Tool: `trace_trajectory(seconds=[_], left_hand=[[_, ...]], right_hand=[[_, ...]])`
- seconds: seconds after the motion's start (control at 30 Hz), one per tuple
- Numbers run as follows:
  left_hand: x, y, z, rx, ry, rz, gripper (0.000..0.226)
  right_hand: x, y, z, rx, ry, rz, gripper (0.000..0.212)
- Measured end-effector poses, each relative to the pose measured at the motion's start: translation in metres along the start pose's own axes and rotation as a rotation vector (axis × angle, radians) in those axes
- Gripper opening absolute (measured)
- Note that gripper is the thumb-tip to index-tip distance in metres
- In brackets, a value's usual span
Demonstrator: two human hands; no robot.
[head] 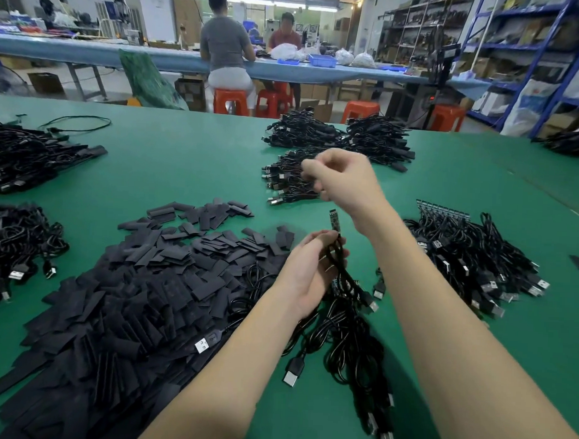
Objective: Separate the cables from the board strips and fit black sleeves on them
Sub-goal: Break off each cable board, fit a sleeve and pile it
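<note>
Clearly much is left. Beyond the sleeve heap (121,299) lie bundled cable piles (337,139) that look finished; right of it a strip (442,210) has its cables (474,258) attached still. The left hand (307,269), just right of the heap, grips a cable bunch (342,270) with one small board (333,218) sticking up, unsleeved. The right hand (339,178), above and beyond it, is blurred with fingers curled; whether it pinches anything I cannot tell. Whether the far piles wear sleeves is too small to judge.
</note>
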State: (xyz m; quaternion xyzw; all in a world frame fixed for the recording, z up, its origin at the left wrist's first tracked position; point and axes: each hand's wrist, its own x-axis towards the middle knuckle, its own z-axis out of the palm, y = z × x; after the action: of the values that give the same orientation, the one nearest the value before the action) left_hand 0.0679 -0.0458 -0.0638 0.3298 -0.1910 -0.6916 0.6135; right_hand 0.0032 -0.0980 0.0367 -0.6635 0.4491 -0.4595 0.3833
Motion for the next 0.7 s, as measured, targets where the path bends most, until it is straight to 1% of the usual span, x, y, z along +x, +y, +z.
trace_trajectory(seconds=[0.07, 0.2, 0.3, 0.37, 0.43, 0.53, 0.7], left_hand=[[-0.002, 0.002, -0.001, 0.015, -0.016, 0.006, 0.006], [-0.005, 0.004, 0.001, 0.036, -0.043, 0.003, 0.008], [-0.009, 0.006, 0.002, 0.046, -0.076, -0.005, 0.012], [-0.009, 0.007, 0.002, 0.051, -0.093, -0.010, 0.012], [-0.009, 0.007, 0.001, 0.055, -0.094, -0.008, 0.012], [-0.009, 0.007, 0.000, 0.056, -0.116, -0.007, 0.012], [-0.012, 0.008, 0.001, 0.092, -0.156, -0.014, 0.009]], right_hand=[[-0.018, 0.009, -0.024, 0.253, 0.003, 0.053, 0.019], [-0.049, 0.035, -0.049, 0.490, 0.018, 0.205, 0.017], [-0.059, 0.047, -0.053, 0.620, 0.037, 0.263, 0.040], [-0.062, 0.051, -0.056, 0.698, 0.026, 0.243, 0.041], [-0.063, 0.056, -0.056, 0.737, 0.019, 0.211, 0.039], [-0.062, 0.059, -0.054, 0.722, 0.058, 0.168, 0.036], [-0.059, 0.061, -0.052, 0.650, 0.159, 0.106, 0.014]])
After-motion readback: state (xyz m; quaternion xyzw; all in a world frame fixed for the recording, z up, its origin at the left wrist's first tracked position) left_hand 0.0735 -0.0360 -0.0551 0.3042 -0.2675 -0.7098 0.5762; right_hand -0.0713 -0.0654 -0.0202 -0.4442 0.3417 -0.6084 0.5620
